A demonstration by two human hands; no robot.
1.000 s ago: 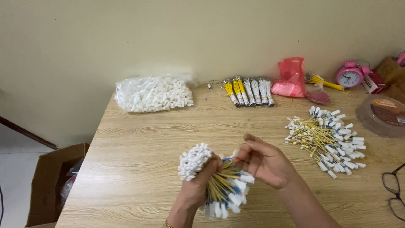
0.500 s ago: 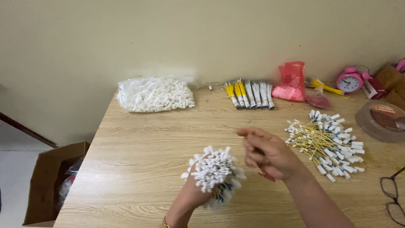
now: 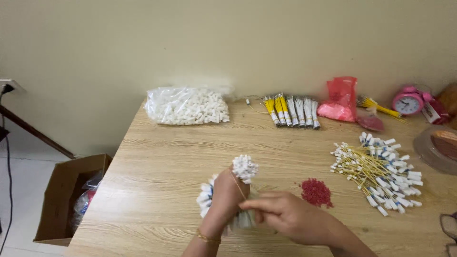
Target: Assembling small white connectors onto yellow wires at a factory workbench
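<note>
The bundle of thin yellow wires with white plastic end caps point(image 3: 243, 169) stands upright over the wooden bench point(image 3: 157, 190), clasped in the left hand point(image 3: 227, 194). The right hand point(image 3: 285, 216), open and apart half a second ago, has returned, its grip now pinching the bundle's lower end. A small heap of red rubber bands point(image 3: 316, 192) lies beside.

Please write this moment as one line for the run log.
left hand: grips bundle of yellow wires with white plastic ends | right hand: touches bundle's lower part | small red pile: on wooden table
</note>
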